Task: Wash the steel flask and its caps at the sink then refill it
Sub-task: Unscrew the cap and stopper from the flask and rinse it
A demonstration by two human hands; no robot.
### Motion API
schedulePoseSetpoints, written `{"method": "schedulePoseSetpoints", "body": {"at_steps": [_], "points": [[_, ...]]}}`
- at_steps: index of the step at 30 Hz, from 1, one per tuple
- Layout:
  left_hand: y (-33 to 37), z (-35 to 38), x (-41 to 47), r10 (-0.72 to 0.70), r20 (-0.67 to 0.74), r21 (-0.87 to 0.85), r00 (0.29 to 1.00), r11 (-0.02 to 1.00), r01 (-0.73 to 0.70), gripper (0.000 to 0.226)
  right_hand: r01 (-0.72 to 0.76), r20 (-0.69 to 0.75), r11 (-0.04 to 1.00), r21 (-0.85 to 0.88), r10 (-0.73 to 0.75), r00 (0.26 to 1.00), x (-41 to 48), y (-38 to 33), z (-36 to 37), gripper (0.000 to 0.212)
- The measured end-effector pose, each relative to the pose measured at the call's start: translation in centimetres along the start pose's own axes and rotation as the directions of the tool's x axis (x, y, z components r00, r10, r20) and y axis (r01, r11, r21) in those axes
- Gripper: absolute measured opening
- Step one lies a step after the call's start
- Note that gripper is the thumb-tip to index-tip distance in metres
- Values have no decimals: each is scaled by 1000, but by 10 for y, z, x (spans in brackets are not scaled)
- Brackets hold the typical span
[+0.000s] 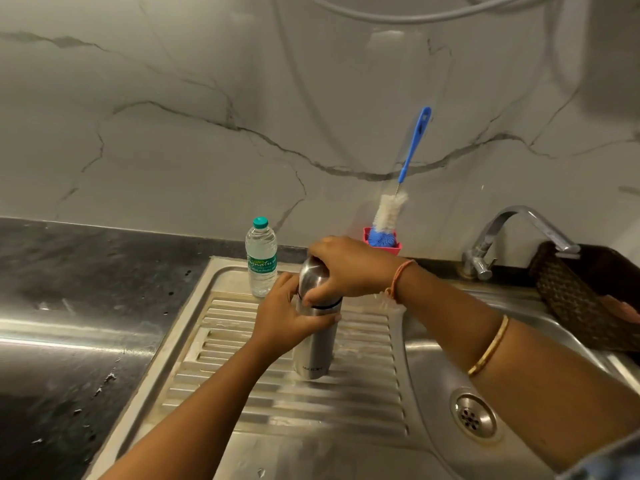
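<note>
1. At the left of the frame the dark counter [69, 271] runs up to the ribbed draining board [214, 386]. A capped, full-looking water bottle [261, 261] stands at the board's far edge, near the flask but apart from it.
2. The left grip [287, 318] comes in from the lower left. Its fingers are curled round the body of the steel flask [313, 351], just under the cap seam.
3. The flask stands upright at centre frame, its base on the ribs of the board.
4. The right grip [349, 268] reaches in from the right and is closed over the domed outer cap [311, 275], fingers curled down its sides.
5. This looks like the opening step, unscrewing the cap before any washing. To do it well, the left grip should hold the body firm and press down a little so the base cannot skate on the ribs. The right should turn squarely about the flask's axis and lift straight once the thread lets go. Polished steel may slip, so a firm wrap beats fingertips.
6. Right of centre, a bottle brush [391, 209] stands in a red holder [398, 249] against the wall, handy for the inside.
7. Further right lie the sink basin [426, 358] with its drain [472, 415], and the tap [519, 220], from which no water shows
</note>
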State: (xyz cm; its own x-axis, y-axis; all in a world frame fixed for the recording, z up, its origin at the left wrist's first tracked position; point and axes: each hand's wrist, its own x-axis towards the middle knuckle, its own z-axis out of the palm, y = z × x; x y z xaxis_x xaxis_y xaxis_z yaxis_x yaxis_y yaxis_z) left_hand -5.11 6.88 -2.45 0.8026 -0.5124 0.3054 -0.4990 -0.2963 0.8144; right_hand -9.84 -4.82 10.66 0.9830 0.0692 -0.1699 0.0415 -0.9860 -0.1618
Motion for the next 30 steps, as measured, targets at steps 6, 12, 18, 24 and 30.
{"method": "schedulePoseSetpoints", "body": {"at_steps": [6, 12, 18, 24, 30], "points": [[1, -7, 3, -25, 74, 9, 997, 1000, 25, 59, 132, 280, 991, 10, -130, 951, 5, -2, -25, 67], [-2, -3, -3, -56, 34, 48, 998, 997, 55, 59, -98, -15, 937, -336, 99, 995, 5, -14, -22, 58], [-4, 0, -7, -106, 12, -13, 994, 994, 106, 65, 92, 301, 965, -247, -14, 953, 7, -17, -33, 67], [-1, 1, -9, -105, 4, -22, 994, 994, 105, 67, -148, 44, 958, -244, 163, 986, 6, -17, -20, 55], [-6, 1, -8, -116, 34, -49, 993, 992, 118, 66, -24, 293, 997, -73, 44, 955, 2, -14, -34, 71]]}}
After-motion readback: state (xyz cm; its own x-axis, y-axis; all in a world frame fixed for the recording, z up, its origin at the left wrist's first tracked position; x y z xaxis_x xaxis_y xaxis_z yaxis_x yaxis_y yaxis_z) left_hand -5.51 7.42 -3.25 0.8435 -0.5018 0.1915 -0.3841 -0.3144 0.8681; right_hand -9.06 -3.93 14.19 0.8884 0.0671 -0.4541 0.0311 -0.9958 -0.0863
